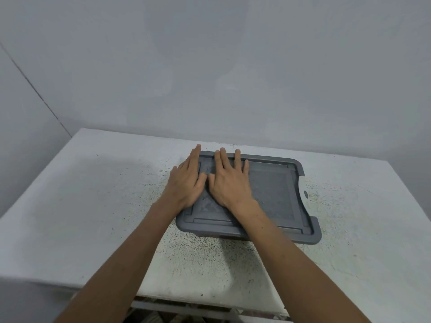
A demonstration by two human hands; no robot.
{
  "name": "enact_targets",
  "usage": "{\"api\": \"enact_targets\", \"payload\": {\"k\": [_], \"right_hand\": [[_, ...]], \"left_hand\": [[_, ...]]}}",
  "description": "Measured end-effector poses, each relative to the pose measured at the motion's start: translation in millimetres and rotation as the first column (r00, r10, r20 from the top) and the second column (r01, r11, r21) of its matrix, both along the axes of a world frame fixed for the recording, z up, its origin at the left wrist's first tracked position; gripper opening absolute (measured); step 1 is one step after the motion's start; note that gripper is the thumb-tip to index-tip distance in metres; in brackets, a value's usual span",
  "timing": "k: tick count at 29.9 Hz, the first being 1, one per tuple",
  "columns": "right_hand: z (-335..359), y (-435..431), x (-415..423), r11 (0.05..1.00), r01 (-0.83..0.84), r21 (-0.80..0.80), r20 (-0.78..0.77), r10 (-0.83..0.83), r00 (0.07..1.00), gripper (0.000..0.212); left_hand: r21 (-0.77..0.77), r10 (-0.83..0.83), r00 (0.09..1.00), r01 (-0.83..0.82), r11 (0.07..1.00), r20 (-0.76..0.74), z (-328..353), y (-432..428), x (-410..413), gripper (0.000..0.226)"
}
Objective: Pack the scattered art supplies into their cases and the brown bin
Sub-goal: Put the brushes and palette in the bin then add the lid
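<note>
bin lid point(270, 190) by desk point(93, 194) far edge | left grip point(186, 183) + right grip point(231, 183) flat, fingers straight, holding nothing, on lid's left half | prob. pressing lid shut; packing looks done

No text can be read (the grey lid point(268, 190) is plain).

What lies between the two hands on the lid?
Head view: only a narrow strip of bare lid shows between the left hand and right hand, which almost meet.
</note>
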State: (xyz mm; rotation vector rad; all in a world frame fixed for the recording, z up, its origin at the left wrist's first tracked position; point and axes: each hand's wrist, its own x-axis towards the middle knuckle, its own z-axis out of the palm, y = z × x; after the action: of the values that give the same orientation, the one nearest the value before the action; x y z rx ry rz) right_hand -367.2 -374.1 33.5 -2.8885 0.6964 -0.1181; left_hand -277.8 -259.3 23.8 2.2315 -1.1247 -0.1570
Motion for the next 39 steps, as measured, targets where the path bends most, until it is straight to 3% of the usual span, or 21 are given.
{"api": "enact_targets", "payload": {"k": [2, 5, 7, 9, 11, 16, 18, 20, 24, 34, 36, 39], "right_hand": [[0.1, 0.3, -1.2, 1.0, 0.005, 0.011, 0.011, -0.005, 1.0, 0.066], [-0.5, -0.6, -3.8, 1.0, 0.009, 0.007, 0.028, -0.009, 1.0, 0.065], [-1.9, -2.1, -3.6, 1.0, 0.013, 0.0, 0.031, -0.013, 0.999, 0.065], [-3.2, -1.9, -3.1, 1.0, 0.015, 0.001, 0.037, -0.015, 0.999, 0.064], [-4.3, -2.6, -2.9, 1.0, 0.015, 0.006, 0.041, -0.015, 0.999, 0.063], [-5.0, -2.0, -3.2, 1.0, 0.018, -0.003, 0.046, -0.017, 0.999, 0.064], [-4.6, -1.7, -3.3, 1.0, 0.021, -0.009, 0.048, -0.02, 0.999, 0.064], [-4.2, -1.1, -3.2, 1.0, 0.021, -0.009, 0.051, -0.02, 0.998, 0.064], [-4.1, 0.0, -3.4, 1.0, 0.028, -0.005, 0.044, -0.028, 0.999, 0.064], [-3.2, 0.7, -3.7, 1.0, 0.029, 0.006, 0.031, -0.03, 0.999, 0.064], [-2.3, 0.1, -4.0, 1.0, 0.027, 0.016, 0.042, -0.028, 0.999, 0.064], [1.1, -2.6, -4.8, 0.998, 0.014, 0.06, 0.064, -0.017, 0.998, 0.065]], "left_hand": [[-0.127, 0.001, 0.994, -0.015, 0.992, -0.108, -2.1, 2.3, -0.2, 0.062], [-0.299, 0.135, 0.93, -0.244, 0.923, -0.341, -0.1, 5.4, -3.3, 0.05], [-0.259, 0.25, 0.82, -0.426, 0.867, -0.515, -0.9, 8.8, -4.1, 0.042], [-0.198, 0.231, 0.651, -0.515, 0.834, -0.723, 0.3, 14.1, -4.1, 0.034], [-0.178, 0.138, 0.515, -0.516, 0.838, -0.846, 5.1, 22.0, -4.8, 0.028], [-0.21, -0.114, 0.325, -0.276, 0.938, -0.939, 3.4, 46.5, 13.3, 0.031], [-0.222, -0.166, 0.237, -0.237, 0.946, -0.957, 0.0, 52.3, 18.7, 0.036], [-0.229, -0.184, 0.208, -0.219, 0.948, -0.961, -0.2, 54.0, 20.2, 0.037], [-0.192, -0.138, 0.263, -0.19, 0.963, -0.955, 3.7, 48.7, 14.6, 0.038], [-0.079, 0.085, 0.52, -0.285, 0.955, -0.85, 20.3, 34.4, -0.8, 0.027], [-0.089, 0.124, 0.629, -0.296, 0.951, -0.768, 19.5, 32.1, -5.2, 0.034], [-0.058, 0.23, 0.855, -0.288, 0.956, -0.464, 13.1, 29.4, -7.8, 0.054]]}}
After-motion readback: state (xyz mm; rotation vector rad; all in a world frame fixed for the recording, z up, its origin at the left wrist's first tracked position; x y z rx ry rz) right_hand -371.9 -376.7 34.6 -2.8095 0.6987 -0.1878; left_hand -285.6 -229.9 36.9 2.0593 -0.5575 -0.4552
